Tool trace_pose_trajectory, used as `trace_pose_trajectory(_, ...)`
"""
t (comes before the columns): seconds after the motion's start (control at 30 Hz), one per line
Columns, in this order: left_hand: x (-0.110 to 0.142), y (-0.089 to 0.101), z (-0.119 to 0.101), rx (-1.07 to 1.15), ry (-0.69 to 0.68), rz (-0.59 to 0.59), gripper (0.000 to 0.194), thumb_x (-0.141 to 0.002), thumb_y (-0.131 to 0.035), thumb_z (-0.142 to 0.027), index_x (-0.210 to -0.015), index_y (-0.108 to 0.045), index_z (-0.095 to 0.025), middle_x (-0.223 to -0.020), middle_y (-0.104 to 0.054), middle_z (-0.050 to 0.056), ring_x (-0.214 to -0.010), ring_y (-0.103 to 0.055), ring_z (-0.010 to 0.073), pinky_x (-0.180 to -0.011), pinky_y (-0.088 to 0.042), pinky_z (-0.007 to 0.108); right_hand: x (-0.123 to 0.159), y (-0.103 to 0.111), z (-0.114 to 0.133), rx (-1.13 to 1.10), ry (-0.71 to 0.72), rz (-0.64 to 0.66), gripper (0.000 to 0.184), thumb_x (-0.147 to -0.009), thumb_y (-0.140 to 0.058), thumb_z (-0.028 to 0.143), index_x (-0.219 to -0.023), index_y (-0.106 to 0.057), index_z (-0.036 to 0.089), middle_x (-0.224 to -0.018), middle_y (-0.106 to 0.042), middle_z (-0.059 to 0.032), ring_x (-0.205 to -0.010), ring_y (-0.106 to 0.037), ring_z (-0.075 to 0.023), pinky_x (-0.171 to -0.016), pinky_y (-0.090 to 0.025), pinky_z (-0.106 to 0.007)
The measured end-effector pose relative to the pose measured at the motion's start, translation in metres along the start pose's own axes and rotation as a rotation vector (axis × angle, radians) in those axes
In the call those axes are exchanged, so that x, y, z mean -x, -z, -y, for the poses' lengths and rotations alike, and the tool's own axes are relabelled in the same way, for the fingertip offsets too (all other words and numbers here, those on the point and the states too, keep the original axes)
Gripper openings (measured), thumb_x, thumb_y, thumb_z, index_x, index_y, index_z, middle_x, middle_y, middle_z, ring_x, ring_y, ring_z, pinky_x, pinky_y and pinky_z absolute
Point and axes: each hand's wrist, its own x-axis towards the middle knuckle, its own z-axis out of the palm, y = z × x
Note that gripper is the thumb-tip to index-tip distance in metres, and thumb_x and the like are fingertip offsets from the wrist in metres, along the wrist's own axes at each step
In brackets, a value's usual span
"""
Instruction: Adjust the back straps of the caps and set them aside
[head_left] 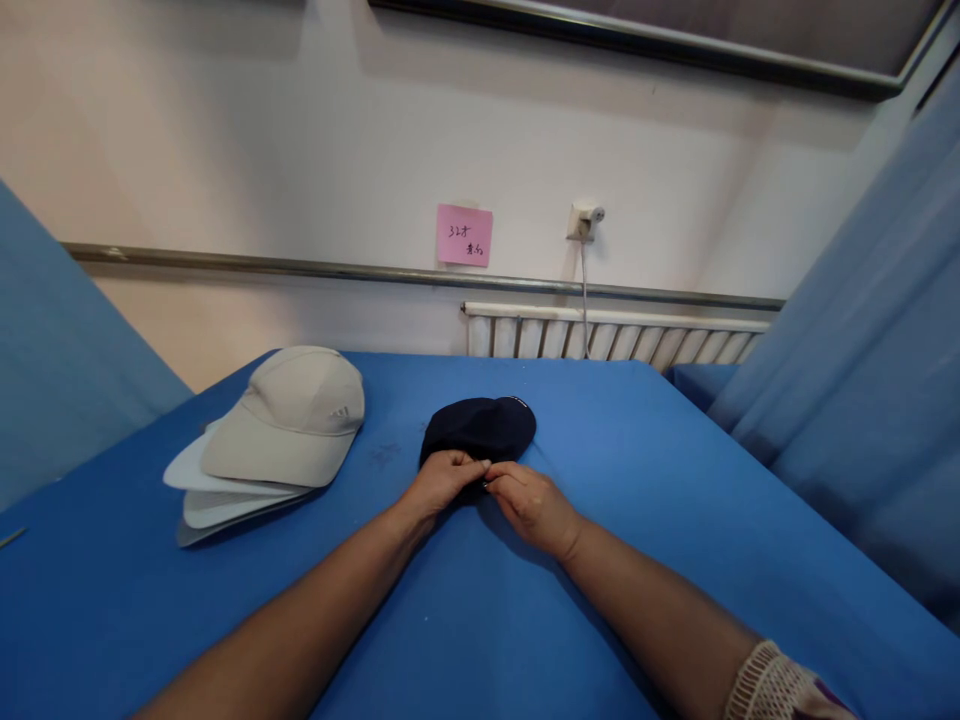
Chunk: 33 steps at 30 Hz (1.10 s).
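A dark navy cap [480, 425] rests on the blue-covered table, its brim pointing away and to the right. My left hand [448, 478] grips the cap's near edge, thumb stretched toward the right. Beside it, my right hand [529, 500] pinches the same near edge, fingertips meeting the left thumb. A small shiny bit shows at the right fingertips, too small to name. To the left sits a stack of caps, with a beige cap [304, 410] on top and paler brims showing underneath.
The blue table [600, 440] reaches to the wall, where a white radiator [615, 335] and a metal rail [337, 270] run. A pink note [464, 235] and a plugged-in socket [583, 222] are on the wall. Blue curtains [862, 330] hang at both sides.
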Motion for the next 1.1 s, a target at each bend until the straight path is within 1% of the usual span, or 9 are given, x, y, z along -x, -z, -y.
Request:
trace_pose_trajectory(0.1, 0.004, 0.003, 0.001, -0.030, -0.030, -0.012, 0.046, -0.070, -0.063, -0.058, -0.053, -0.050, -0.018, -0.052, -0.042, -0.004, -0.053, -0.037, 0.0107, -0.051, -0.028, 0.026, 0.001, -0.001, -0.002, 0.018, 0.016, -0.004, 0.026, -0.095, -0.041, 0.010, -0.105, -0.062, 0.021, -0.106, -0.067, -0.0088, -0.101, -0.064, -0.0198, -0.088, -0.056, -0.037)
trace_pose_trajectory(0.17, 0.009, 0.007, 0.002, -0.066, -0.094, -0.018, 0.043, -0.075, -0.060, -0.057, -0.060, -0.056, -0.017, -0.058, -0.049, -0.003, -0.058, -0.044, 0.0126, -0.054, -0.034, 0.026, 0.002, 0.000, -0.004, 0.020, 0.020, 0.005, 0.027, -0.094, -0.040, 0.010, -0.105, -0.062, 0.021, -0.107, -0.067, -0.0092, -0.101, -0.064, -0.0201, -0.088, -0.056, -0.038)
trace_pose_trajectory(0.27, 0.016, 0.014, 0.004, -0.079, -0.206, 0.038, 0.031, -0.078, -0.063, -0.047, -0.084, -0.065, -0.017, -0.081, -0.065, 0.003, -0.078, -0.058, 0.0179, -0.071, -0.047, 0.030, 0.003, 0.001, -0.006, 0.008, 0.016, 0.017, 0.027, -0.094, -0.041, 0.010, -0.106, -0.062, 0.020, -0.107, -0.067, -0.0102, -0.101, -0.064, -0.0207, -0.088, -0.055, -0.038)
trace_pose_trajectory(0.4, 0.020, 0.019, 0.007, -0.097, -0.308, 0.076, 0.032, -0.076, -0.068, -0.033, -0.104, -0.063, -0.019, -0.103, -0.069, 0.007, -0.097, -0.063, 0.0224, -0.088, -0.050, 0.038, 0.002, 0.003, -0.005, -0.009, -0.002, 0.018, 0.027, -0.093, -0.041, 0.009, -0.106, -0.062, 0.021, -0.108, -0.066, -0.0095, -0.102, -0.063, -0.0207, -0.089, -0.055, -0.038)
trace_pose_trajectory(0.63, 0.016, 0.019, 0.013, -0.276, -0.433, -0.010, 0.024, -0.085, -0.059, -0.028, -0.107, -0.067, -0.022, -0.106, -0.070, 0.004, -0.099, -0.064, 0.0211, -0.093, -0.050, 0.038, 0.003, 0.003, -0.004, -0.008, -0.060, -0.002, 0.023, -0.092, -0.046, 0.011, -0.105, -0.062, 0.021, -0.112, -0.059, -0.0108, -0.096, -0.063, -0.0192, -0.081, -0.057, -0.033)
trace_pose_trajectory(0.7, 0.016, 0.019, 0.013, -0.344, -0.487, -0.047, 0.025, -0.085, -0.059, -0.028, -0.108, -0.068, -0.023, -0.109, -0.070, 0.004, -0.102, -0.064, 0.0214, -0.095, -0.049, 0.038, 0.004, 0.002, -0.005, -0.002, -0.046, 0.001, 0.022, -0.092, -0.045, 0.010, -0.105, -0.061, 0.021, -0.110, -0.060, -0.0110, -0.095, -0.063, -0.0191, -0.080, -0.057, -0.033)
trace_pose_trajectory(0.8, 0.017, 0.018, 0.011, -0.427, -0.547, -0.036, 0.027, -0.087, -0.058, -0.029, -0.112, -0.067, -0.024, -0.108, -0.070, 0.004, -0.101, -0.063, 0.0213, -0.094, -0.048, 0.039, 0.004, 0.001, -0.007, 0.004, -0.007, -0.017, 0.021, -0.093, -0.045, 0.010, -0.105, -0.060, 0.019, -0.108, -0.061, -0.0111, -0.095, -0.063, -0.0194, -0.081, -0.058, -0.034)
trace_pose_trajectory(0.97, 0.020, 0.016, 0.008, -0.398, -0.540, -0.105, 0.038, -0.086, -0.061, -0.029, -0.123, -0.060, -0.025, -0.102, -0.069, 0.002, -0.092, -0.064, 0.0189, -0.089, -0.050, 0.037, 0.004, 0.001, -0.008, 0.015, 0.036, -0.034, 0.022, -0.092, -0.044, 0.007, -0.105, -0.058, 0.018, -0.108, -0.063, -0.0109, -0.096, -0.063, -0.0189, -0.084, -0.058, -0.035)
trace_pose_trajectory(1.1, 0.019, 0.016, 0.007, -0.360, -0.545, -0.106, 0.024, -0.087, -0.060, -0.030, -0.110, -0.065, -0.024, -0.095, -0.069, 0.001, -0.087, -0.064, 0.0174, -0.084, -0.051, 0.034, 0.004, 0.002, -0.008, 0.010, 0.010, -0.056, 0.024, -0.090, -0.045, 0.006, -0.106, -0.058, 0.019, -0.107, -0.060, -0.0108, -0.095, -0.062, -0.0186, -0.081, -0.058, -0.033)
